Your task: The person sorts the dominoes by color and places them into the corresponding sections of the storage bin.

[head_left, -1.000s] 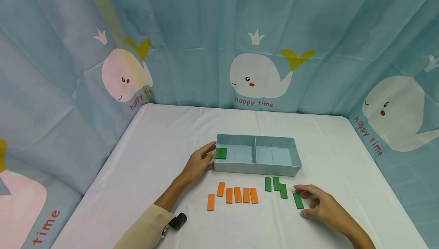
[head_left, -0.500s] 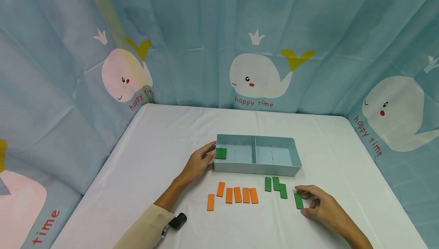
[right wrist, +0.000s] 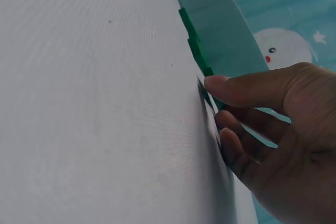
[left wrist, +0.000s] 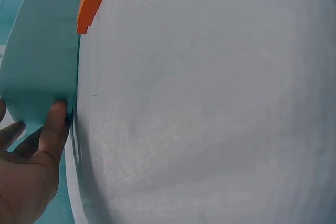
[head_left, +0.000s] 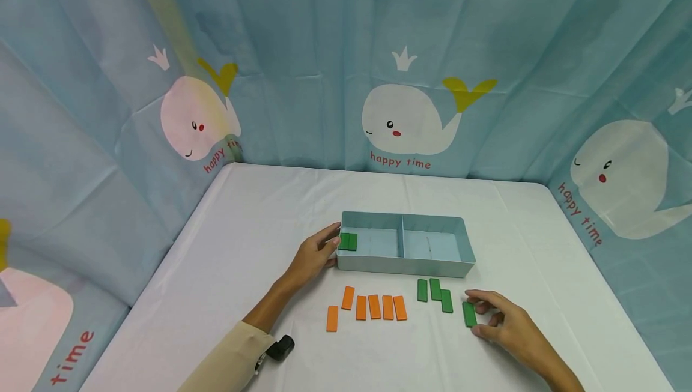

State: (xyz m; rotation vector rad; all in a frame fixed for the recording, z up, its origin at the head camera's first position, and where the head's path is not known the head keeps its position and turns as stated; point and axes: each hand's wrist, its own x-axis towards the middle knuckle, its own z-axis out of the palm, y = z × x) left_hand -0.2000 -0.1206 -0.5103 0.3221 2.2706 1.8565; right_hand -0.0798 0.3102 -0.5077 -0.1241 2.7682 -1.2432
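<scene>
In the head view my left hand (head_left: 312, 256) holds the left end of a pale blue two-compartment box (head_left: 402, 266). Its fingers sit against the box wall in the left wrist view. Two green tiles (head_left: 348, 242) lie side by side in the left compartment, at its left end. My right hand (head_left: 508, 323) pinches a green tile (head_left: 468, 314) between thumb and fingers, at the right of the box's front. In the right wrist view the fingers partly cover this tile. Several more green tiles (head_left: 422, 290) lie on the cloth just left of it.
Several orange tiles (head_left: 374, 307) lie in a loose row in front of the box. A divider (head_left: 402, 236) splits the box. A white cloth (head_left: 259, 218) covers the table, and blue whale-print curtains (head_left: 303, 116) stand behind and at both sides.
The green tile at my right hand has turned a little more upright and shifted slightly, along with the fingers. My left hand and the box have stayed in place.
</scene>
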